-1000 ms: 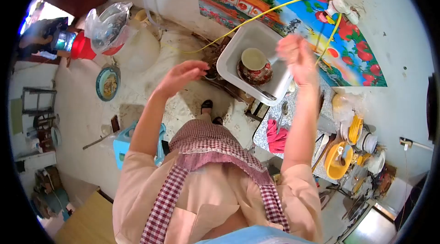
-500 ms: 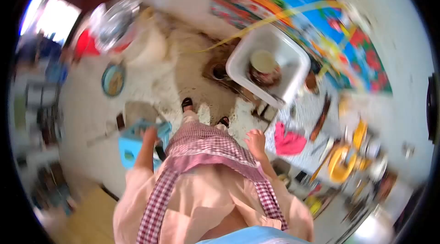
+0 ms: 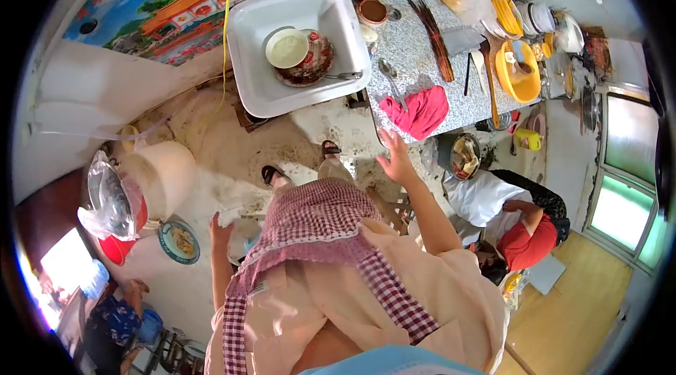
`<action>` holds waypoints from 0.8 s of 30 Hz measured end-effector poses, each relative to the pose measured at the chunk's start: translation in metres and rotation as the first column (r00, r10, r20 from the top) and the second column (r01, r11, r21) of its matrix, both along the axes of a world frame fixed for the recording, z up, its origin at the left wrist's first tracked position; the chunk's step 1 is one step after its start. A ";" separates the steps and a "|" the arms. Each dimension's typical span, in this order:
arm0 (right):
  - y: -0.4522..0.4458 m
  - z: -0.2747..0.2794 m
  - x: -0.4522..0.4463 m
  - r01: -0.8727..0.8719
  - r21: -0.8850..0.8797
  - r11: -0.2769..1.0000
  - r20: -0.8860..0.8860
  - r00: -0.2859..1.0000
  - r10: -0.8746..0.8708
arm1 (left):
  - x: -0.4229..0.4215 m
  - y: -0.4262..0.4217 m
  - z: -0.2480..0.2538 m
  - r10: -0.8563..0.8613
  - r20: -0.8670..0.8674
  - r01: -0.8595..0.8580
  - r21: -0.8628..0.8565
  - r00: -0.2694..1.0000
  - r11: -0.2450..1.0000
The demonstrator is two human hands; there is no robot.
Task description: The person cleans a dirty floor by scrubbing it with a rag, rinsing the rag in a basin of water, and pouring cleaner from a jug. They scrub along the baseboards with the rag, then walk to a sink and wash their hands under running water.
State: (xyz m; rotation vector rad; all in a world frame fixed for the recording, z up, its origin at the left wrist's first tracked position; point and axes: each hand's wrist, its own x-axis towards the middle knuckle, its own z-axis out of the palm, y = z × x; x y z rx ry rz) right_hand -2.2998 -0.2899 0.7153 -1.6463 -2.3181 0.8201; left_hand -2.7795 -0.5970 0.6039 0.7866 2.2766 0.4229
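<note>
My right hand [image 3: 398, 159] is raised just off the near edge of the speckled counter [image 3: 465, 104], fingers apart and holding nothing. The crumpled pink cloth [image 3: 420, 111] lies on the counter close beyond it, touching a metal spoon [image 3: 389, 73]. Low at my left side hangs my left hand [image 3: 222, 230], small in view, its finger shape unclear. A white basin [image 3: 246, 44] stands at the counter's left end. Inside it are a pale bowl [image 3: 287, 48], a red patterned dish [image 3: 318, 58] and a metal utensil [image 3: 345, 76].
A yellow basin [image 3: 517, 83] and stacked dishes are at the counter's right. A bin [image 3: 465, 157] stands below. One person in red [image 3: 528, 241] is at the right, another person [image 3: 113, 322] at lower left. A bowl of food [image 3: 179, 242] sits on the floor.
The view has swung rightward, bringing two people into sight. Both my hands have come down from beside the basin; my right hand now is near the counter's edge.
</note>
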 end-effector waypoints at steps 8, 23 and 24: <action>0.069 -0.046 0.031 0.575 0.343 0.743 0.413 0.618 -0.669 | 0.035 0.023 -0.006 -0.093 0.199 0.135 -0.208 0.976 0.969; 0.112 -0.066 0.051 0.626 0.454 0.635 0.195 0.625 -0.756 | 0.069 0.032 0.047 -0.066 0.088 0.086 -0.246 0.994 0.966; 0.124 -0.062 0.050 0.659 0.389 0.644 0.228 0.609 -0.760 | 0.076 0.036 0.045 -0.034 0.123 0.061 -0.228 0.992 0.972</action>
